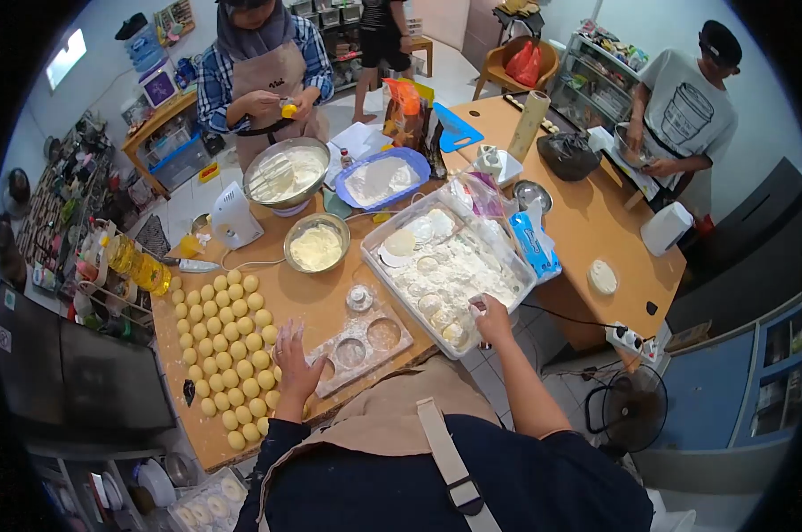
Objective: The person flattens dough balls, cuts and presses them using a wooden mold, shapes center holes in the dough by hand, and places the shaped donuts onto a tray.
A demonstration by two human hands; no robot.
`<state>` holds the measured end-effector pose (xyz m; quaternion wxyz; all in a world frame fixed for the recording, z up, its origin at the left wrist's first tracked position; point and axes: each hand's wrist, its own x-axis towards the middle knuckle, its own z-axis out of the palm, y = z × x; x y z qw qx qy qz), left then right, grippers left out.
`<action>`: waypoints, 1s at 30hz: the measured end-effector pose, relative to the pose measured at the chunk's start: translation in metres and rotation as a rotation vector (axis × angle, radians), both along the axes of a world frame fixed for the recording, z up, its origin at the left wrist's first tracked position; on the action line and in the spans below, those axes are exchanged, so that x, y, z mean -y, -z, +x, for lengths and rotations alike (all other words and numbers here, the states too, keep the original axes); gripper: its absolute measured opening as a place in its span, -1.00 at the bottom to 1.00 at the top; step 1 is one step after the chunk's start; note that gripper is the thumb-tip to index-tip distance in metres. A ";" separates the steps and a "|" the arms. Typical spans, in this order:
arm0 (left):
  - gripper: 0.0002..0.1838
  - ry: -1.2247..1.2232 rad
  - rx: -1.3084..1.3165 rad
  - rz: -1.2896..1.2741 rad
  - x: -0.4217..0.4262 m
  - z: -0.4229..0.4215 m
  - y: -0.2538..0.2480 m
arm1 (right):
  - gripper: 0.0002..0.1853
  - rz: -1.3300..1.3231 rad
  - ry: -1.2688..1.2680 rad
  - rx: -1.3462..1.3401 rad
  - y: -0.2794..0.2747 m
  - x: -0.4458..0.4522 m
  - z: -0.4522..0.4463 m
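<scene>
My left hand (pixel 296 362) rests with its fingers spread between rows of round yellow dough balls (pixel 233 341) and a floury mold board (pixel 365 344) with round hollows. A small white knobbed press (pixel 359 298) sits at the board's far edge. Over the near right corner of a clear plastic tub (pixel 373 250), my right hand (pixel 492 321) has its fingers curled together; what they hold, if anything, is hidden. White flour (pixel 459 266) fills much of the tub, with several coated dough pieces (pixel 430 304) in it.
Beyond the tub stand a blue tray of flour (pixel 385 180), a bowl of cream-coloured mixture (pixel 316 247) and a large mixing bowl (pixel 286 175). An oil bottle (pixel 137 266) is at left. Two people work across the tables; another stands behind. A fan (pixel 633 408) is at right.
</scene>
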<state>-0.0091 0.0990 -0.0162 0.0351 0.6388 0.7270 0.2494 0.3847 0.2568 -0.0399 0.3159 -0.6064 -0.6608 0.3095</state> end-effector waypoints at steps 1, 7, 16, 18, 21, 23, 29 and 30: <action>-0.11 -0.011 -0.001 0.006 0.000 -0.001 0.003 | -0.78 -0.007 -0.006 -0.010 -0.003 0.000 -0.001; -0.12 -0.083 0.004 -0.022 0.006 -0.001 0.008 | -0.76 0.011 -0.043 0.098 -0.002 0.001 -0.002; -0.13 -0.083 0.013 -0.024 0.011 -0.012 -0.002 | -0.71 0.016 0.026 0.115 0.006 0.001 -0.001; -0.14 -0.081 0.017 -0.013 0.008 -0.012 -0.004 | -0.78 0.065 0.018 0.093 0.009 -0.001 -0.001; -0.13 -0.086 0.007 0.019 0.007 -0.010 -0.006 | -0.78 0.025 -0.004 0.079 0.001 0.001 -0.003; -0.13 -0.111 0.008 -0.038 0.011 -0.007 -0.007 | -0.79 0.016 -0.002 0.039 0.006 0.000 -0.002; -0.12 -0.110 0.024 -0.031 0.016 -0.007 -0.005 | -0.82 0.014 0.012 0.026 0.003 0.000 -0.002; -0.12 -0.102 0.032 -0.016 0.015 -0.008 -0.003 | -0.82 0.027 0.008 0.025 0.002 0.000 -0.002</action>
